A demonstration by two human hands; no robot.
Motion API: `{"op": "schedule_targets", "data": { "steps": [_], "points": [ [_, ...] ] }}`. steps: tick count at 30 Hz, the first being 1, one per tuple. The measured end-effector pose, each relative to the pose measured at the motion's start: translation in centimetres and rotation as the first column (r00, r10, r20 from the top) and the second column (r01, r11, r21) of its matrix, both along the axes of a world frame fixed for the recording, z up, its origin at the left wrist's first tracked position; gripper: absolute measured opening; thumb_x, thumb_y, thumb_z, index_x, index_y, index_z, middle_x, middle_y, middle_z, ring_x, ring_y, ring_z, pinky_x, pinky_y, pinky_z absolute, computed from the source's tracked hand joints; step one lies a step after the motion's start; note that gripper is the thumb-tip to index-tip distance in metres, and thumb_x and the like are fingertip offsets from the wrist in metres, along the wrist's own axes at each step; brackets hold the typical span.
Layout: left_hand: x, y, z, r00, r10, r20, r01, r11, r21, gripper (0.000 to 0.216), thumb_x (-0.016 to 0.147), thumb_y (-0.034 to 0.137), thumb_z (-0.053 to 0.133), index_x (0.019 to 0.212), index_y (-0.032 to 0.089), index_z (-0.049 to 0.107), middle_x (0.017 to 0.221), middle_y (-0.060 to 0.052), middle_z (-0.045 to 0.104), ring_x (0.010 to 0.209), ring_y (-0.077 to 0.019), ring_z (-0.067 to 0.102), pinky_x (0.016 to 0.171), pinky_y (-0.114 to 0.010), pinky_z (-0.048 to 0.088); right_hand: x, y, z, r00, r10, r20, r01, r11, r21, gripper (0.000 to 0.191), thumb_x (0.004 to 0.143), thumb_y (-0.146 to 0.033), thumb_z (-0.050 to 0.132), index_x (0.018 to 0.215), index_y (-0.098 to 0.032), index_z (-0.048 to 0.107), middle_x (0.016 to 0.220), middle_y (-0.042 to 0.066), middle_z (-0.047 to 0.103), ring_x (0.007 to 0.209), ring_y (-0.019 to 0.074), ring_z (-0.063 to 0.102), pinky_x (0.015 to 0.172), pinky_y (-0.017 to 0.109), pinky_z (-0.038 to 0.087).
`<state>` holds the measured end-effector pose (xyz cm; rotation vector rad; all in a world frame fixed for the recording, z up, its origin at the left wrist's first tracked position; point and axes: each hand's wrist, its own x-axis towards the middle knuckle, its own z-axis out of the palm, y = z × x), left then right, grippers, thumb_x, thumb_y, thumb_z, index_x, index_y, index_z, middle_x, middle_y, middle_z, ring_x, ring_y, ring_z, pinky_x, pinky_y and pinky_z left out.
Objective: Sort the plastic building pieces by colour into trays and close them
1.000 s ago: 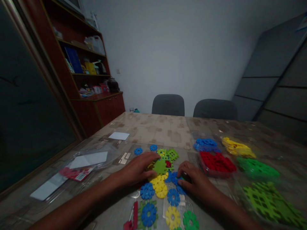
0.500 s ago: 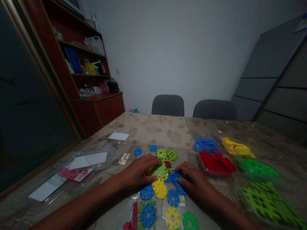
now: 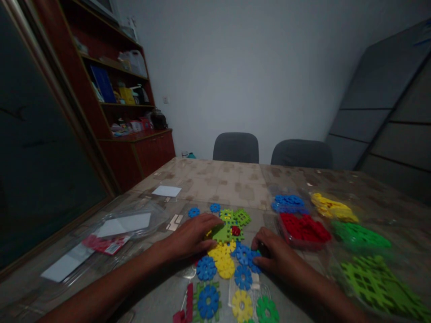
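Note:
My left hand [image 3: 197, 235] holds the left side of a green square building plate [image 3: 220, 233], with fingers at its far side and thumb near its front. A red piece [image 3: 235, 230] sits on the adjoining green lattice. Yellow gear-shaped pieces [image 3: 225, 267] lie in front of the plate. My right hand [image 3: 272, 251] is beside blue gear-shaped pieces [image 3: 243, 254], fingers bent and apart from the thumb, whose tip is at the rightmost blue piece. Nearer me lie another blue gear piece [image 3: 208, 302], a yellow gear piece [image 3: 242, 306] and a green gear piece [image 3: 267, 309].
To the right stand clear tubs of blue pieces [image 3: 288, 202], red pieces [image 3: 305, 229], yellow pieces [image 3: 333, 208] and green pieces [image 3: 380, 285]. Clear packaging [image 3: 144, 220] and white cards [image 3: 166, 191] lie left. Two grey chairs [image 3: 235, 147] stand behind the table [image 3: 232, 179].
My right hand has drawn slightly right, off a blue gear piece that now lies flatter beside the yellow ones. My left hand has shifted slightly left and away from me, showing more yellow pieces.

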<state>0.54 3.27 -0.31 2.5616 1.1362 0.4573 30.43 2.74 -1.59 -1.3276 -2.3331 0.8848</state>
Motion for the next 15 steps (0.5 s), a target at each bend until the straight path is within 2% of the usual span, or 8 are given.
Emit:
{"op": "schedule_targets", "data": {
  "steps": [8,15],
  "points": [
    [-0.45,0.31,-0.80,1.000,-0.019,-0.024,0.020,0.999,0.031,0.048,0.095,0.028,0.061,0.141,0.025,0.044,0.147,-0.011,0.049,0.136,-0.0287,0.045,0.113,-0.047,0.038,0.12,0.00,0.71,0.999,0.012,-0.047,-0.016,0.995,-0.099,0.015,0.074,-0.011,0.065,0.078,-0.020,0.054,0.071,-0.004,0.055,0.068,0.0135,0.051,0.059,0.024,0.031],
    [-0.16,0.23,0.07,0.999,-0.041,0.025,0.039,0.997,0.069,0.040,0.095,0.025,0.057,0.134,0.022,0.050,0.141,-0.012,0.055,0.131,-0.0289,0.050,0.110,-0.047,0.041,0.01,0.01,0.95,0.991,0.017,-0.136,-0.039,0.986,-0.160,0.012,0.075,-0.011,0.064,0.081,-0.019,0.057,0.069,-0.005,0.056,0.066,0.0126,0.051,0.058,0.023,0.031]
  ]
}}
